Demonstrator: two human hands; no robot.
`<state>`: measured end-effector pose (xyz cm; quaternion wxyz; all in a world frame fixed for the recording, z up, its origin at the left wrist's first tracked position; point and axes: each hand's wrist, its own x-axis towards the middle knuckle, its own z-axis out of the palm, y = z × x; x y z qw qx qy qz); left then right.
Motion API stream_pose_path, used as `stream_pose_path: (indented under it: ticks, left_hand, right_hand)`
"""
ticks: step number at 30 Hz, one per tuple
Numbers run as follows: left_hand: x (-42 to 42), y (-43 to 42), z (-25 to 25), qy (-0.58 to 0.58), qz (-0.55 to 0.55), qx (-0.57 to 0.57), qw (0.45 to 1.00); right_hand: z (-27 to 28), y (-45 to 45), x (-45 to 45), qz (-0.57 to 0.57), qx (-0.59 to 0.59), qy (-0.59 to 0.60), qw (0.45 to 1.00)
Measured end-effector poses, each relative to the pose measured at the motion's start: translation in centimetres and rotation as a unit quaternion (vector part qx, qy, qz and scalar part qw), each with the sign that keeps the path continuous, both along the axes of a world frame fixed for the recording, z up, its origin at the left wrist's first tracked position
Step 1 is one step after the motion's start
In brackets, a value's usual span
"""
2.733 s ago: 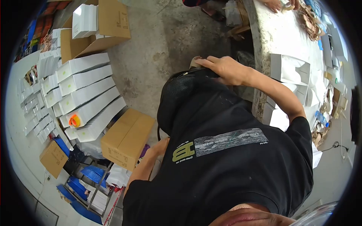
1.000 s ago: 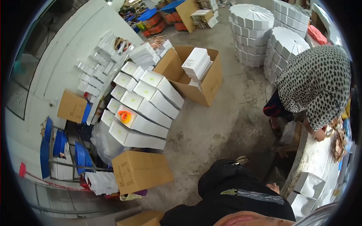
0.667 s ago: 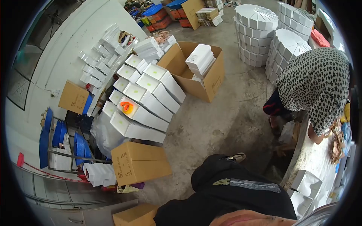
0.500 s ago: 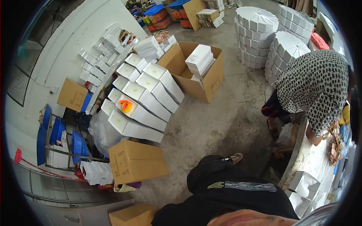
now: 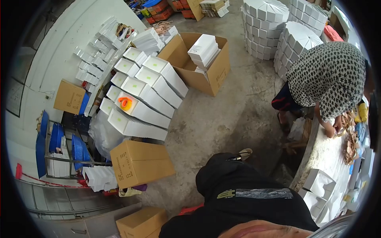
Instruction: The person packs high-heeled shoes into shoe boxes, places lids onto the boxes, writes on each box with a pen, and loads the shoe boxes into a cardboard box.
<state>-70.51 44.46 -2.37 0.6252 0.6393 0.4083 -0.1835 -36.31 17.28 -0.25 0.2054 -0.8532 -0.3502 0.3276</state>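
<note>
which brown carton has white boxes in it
The carton at upper centre, beyond the white stacks: it stands open with white boxes inside; nearer cartons show none.

One wide fisheye camera, worn on the head, looks forward and down across the floor (image 5: pixel 198 133) toward the open carton (image 5: pixel 220 75). Nearest the lens is the wearer's black shirt (image 5: pixel 254 208), on the near side of the carton, seen from just above. The carton itself stands farther off, seen from above at a slant. The view is broad enough to take in the wall (image 5: pixel 67 49) left of the carton, the worktable (image 5: pixel 317 154) to its right and nearer, and the crates (image 5: pixel 162 16) beyond it.
</note>
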Motion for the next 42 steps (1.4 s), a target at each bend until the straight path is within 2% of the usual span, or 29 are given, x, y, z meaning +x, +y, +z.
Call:
stream_pose_path:
  ticks: [11, 16, 18, 21, 23, 25, 27, 30, 33, 34, 35, 36, 37, 38, 39, 40, 41, 42]
  left_hand:
    - [-10.4, 1.4, -2.1, 0.146, 0.101, -0.015, 0.984]
    - [-13.3, 3.3, -4.5, 0.199, 0.101, -0.036, 0.974]
    - [-9.4, 6.1, -4.8, 0.139, 0.111, -0.031, 0.984]
    - [4.8, 9.5, -1.0, -0.014, 0.164, -0.089, 0.982]
    - [10.3, 8.6, -2.9, -0.170, -0.016, -0.063, 0.983]
    - [13.0, 8.6, 0.0, -0.136, -0.038, -0.155, 0.978]
    - [11.4, 8.5, 1.2, -0.062, 0.029, -0.242, 0.968]
    - [8.8, 7.9, 2.9, -0.068, 0.083, -0.235, 0.966]
    - [7.0, 8.8, -3.5, -0.012, 0.071, -0.098, 0.993]
    - [10.3, 8.5, 0.9, 0.000, 0.013, 0.124, 0.992]
    - [14.1, 7.8, 5.4, 0.013, -0.044, 0.339, 0.940]
    - [16.5, 6.9, 4.6, -0.262, -0.045, 0.509, 0.819]
    - [20.6, 4.9, 8.4, -0.352, -0.120, 0.438, 0.818]
    - [23.9, 2.7, 7.9, -0.461, -0.236, 0.345, 0.783]
    - [26.0, -1.2, 9.4, -0.479, -0.306, 0.226, 0.791]
    - [27.6, -4.0, 7.1, -0.494, -0.398, 0.143, 0.760]
    - [28.6, -5.9, 5.7, -0.418, -0.539, 0.050, 0.729]
    - [29.2, -7.1, 2.6, -0.378, -0.590, -0.063, 0.711]
  right_hand:
    - [-0.7, -0.4, 0.0, -0.011, 0.030, 0.040, 0.999]
    - [-1.0, -0.5, 0.2, -0.012, 0.053, 0.050, 0.997]
    - [-1.0, -0.4, 0.2, -0.012, 0.062, 0.058, 0.996]
    - [-1.0, -0.1, 0.1, -0.011, 0.069, 0.068, 0.995]
    - [-1.1, 0.0, -0.1, -0.015, 0.074, 0.076, 0.994]
    - [-1.4, 0.1, -0.2, -0.016, 0.080, 0.078, 0.994]
    - [-1.6, 0.1, -0.5, -0.020, 0.083, 0.084, 0.993]
    - [-2.0, -0.4, -1.0, -0.022, 0.084, 0.089, 0.992]
    - [-2.6, -0.6, -1.5, -0.023, 0.090, 0.096, 0.991]
    - [-2.8, -0.6, -1.7, -0.026, 0.091, 0.097, 0.991]
    - [-2.7, -0.8, -1.9, -0.029, 0.094, 0.098, 0.990]
    - [-2.8, -0.6, -2.1, -0.034, 0.093, 0.095, 0.990]
    - [-1.8, -0.4, -2.4, -0.044, 0.109, 0.083, 0.990]
    - [-1.9, -0.7, -2.7, -0.044, 0.112, 0.082, 0.989]
    - [-1.9, -0.3, -3.1, -0.056, 0.116, 0.074, 0.989]
    - [-2.1, -0.2, -3.4, -0.065, 0.117, 0.068, 0.989]
    - [-2.3, -0.3, -3.7, -0.077, 0.119, 0.060, 0.988]
    - [-2.4, -0.3, -4.1, -0.091, 0.123, 0.051, 0.987]
